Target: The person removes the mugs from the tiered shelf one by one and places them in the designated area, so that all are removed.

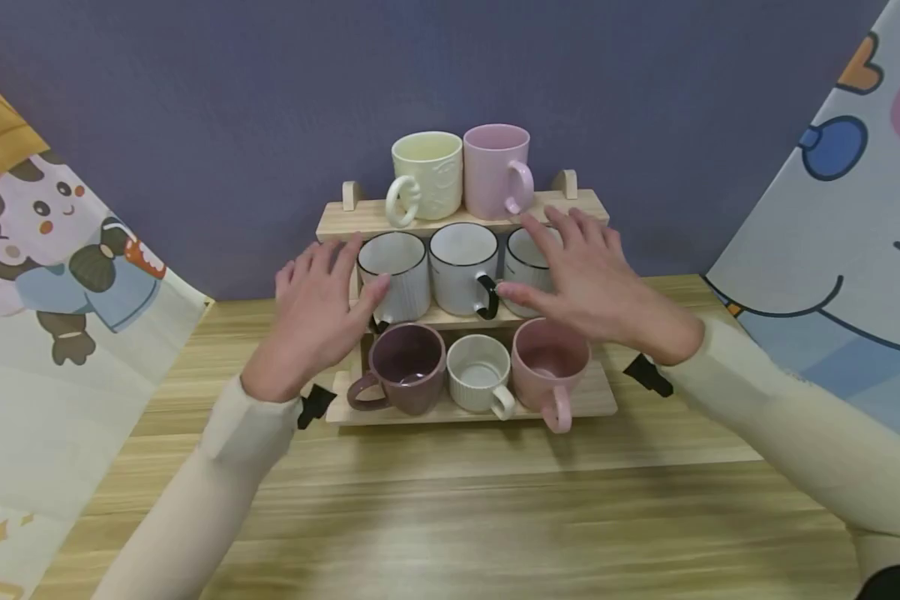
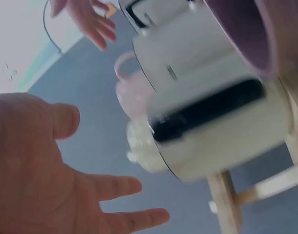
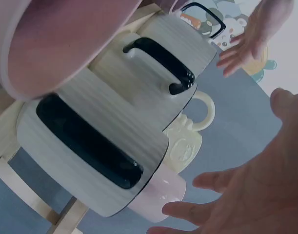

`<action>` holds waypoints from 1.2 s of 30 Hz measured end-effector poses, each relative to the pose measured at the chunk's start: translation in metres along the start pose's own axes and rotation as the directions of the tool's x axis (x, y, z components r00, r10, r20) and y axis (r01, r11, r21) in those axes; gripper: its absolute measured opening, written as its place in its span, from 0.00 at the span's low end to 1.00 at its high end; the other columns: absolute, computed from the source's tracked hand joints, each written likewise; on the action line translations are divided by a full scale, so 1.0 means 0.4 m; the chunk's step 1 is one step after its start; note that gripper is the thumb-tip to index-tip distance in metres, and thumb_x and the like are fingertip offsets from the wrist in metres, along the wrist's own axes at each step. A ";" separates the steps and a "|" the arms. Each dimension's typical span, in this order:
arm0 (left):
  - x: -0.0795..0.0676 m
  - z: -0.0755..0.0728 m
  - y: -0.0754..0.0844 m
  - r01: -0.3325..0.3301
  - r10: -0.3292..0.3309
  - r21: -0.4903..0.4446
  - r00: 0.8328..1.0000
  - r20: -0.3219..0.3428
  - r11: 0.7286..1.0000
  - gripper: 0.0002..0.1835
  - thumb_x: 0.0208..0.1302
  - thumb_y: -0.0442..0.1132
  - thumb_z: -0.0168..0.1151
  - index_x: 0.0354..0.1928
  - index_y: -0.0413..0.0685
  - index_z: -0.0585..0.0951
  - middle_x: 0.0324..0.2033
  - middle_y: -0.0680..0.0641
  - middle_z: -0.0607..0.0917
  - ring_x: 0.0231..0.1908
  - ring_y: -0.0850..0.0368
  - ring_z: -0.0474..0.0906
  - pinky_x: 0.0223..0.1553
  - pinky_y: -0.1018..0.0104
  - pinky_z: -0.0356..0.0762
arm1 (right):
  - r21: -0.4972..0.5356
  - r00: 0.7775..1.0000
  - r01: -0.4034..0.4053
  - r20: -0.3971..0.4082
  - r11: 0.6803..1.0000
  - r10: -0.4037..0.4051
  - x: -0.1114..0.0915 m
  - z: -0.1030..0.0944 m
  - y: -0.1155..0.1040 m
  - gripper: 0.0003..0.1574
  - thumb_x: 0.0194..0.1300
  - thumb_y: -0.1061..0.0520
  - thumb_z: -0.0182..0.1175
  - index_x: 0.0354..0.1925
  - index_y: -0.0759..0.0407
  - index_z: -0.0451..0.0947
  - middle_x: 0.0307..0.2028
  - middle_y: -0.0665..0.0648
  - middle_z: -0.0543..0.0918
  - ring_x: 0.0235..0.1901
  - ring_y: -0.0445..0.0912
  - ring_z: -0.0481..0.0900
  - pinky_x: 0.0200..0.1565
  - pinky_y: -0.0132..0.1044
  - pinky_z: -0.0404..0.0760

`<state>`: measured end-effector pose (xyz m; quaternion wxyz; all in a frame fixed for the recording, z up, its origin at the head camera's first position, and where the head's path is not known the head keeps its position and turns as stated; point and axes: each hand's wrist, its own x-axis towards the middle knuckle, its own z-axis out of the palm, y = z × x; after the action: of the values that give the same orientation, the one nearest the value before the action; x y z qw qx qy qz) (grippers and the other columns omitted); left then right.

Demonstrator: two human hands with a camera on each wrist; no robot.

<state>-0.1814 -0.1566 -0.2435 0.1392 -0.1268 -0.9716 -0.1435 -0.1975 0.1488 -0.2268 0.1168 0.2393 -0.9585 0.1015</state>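
Observation:
Three white mugs with black rims fill the middle tier of a wooden rack [image 1: 600,400]: a left one [image 1: 393,279], a centre one [image 1: 462,271] and a right one [image 1: 521,267]. My left hand [image 1: 318,304], fingers spread, hovers beside the left white mug and holds nothing. Over the right white mug, partly covering it, my right hand [image 1: 588,279] is spread and empty. On the top tier stand a pale yellow mug [image 1: 438,179] and a pink mug [image 1: 487,175]. The bottom tier carries a purple mug [image 1: 408,367], a small ribbed white cup [image 1: 478,371] and a rose mug [image 1: 551,362].
The rack stands on a wood-grain table [image 1: 495,517] against a dark blue backdrop [image 1: 270,125]. Cartoon-printed cloths hang at the left [image 1: 120,333] and right [image 1: 817,208]. Handles of the bottom mugs jut past the rack's front edge.

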 end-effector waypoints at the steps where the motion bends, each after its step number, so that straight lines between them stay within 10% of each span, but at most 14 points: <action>1: 0.003 -0.002 -0.012 0.009 -0.010 -0.019 1.000 -0.014 1.000 0.39 0.70 0.64 0.34 0.72 0.46 0.55 0.67 0.35 0.58 0.66 0.34 0.50 0.60 0.37 0.46 | 0.003 1.000 0.003 -0.008 1.000 -0.003 0.002 -0.003 0.003 0.56 0.61 0.22 0.44 0.74 0.51 0.45 0.69 0.67 0.50 0.67 0.66 0.45 0.59 0.67 0.46; 21: 0.034 0.089 -0.189 0.117 -0.100 -0.169 0.989 0.106 0.979 0.27 0.74 0.44 0.43 0.69 0.36 0.60 0.58 0.30 0.68 0.57 0.32 0.63 0.57 0.39 0.60 | 0.267 0.975 0.001 -0.213 0.964 0.058 0.175 -0.077 0.076 0.38 0.66 0.39 0.55 0.63 0.63 0.67 0.57 0.62 0.70 0.56 0.54 0.67 0.57 0.50 0.65; 36: 0.031 0.126 -0.212 0.151 -0.115 -0.181 0.975 0.192 0.972 0.26 0.72 0.39 0.48 0.66 0.33 0.62 0.52 0.32 0.73 0.50 0.37 0.70 0.50 0.43 0.69 | 0.232 0.981 -0.158 -0.077 0.960 0.180 0.323 -0.087 0.089 0.44 0.65 0.37 0.52 0.67 0.64 0.61 0.61 0.63 0.66 0.60 0.54 0.64 0.60 0.47 0.65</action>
<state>-0.2290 -0.2168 -0.3068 0.0276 -0.0867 -0.9678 -0.2348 -0.3196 0.1323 -0.1633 0.1267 0.1630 -0.9509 0.2306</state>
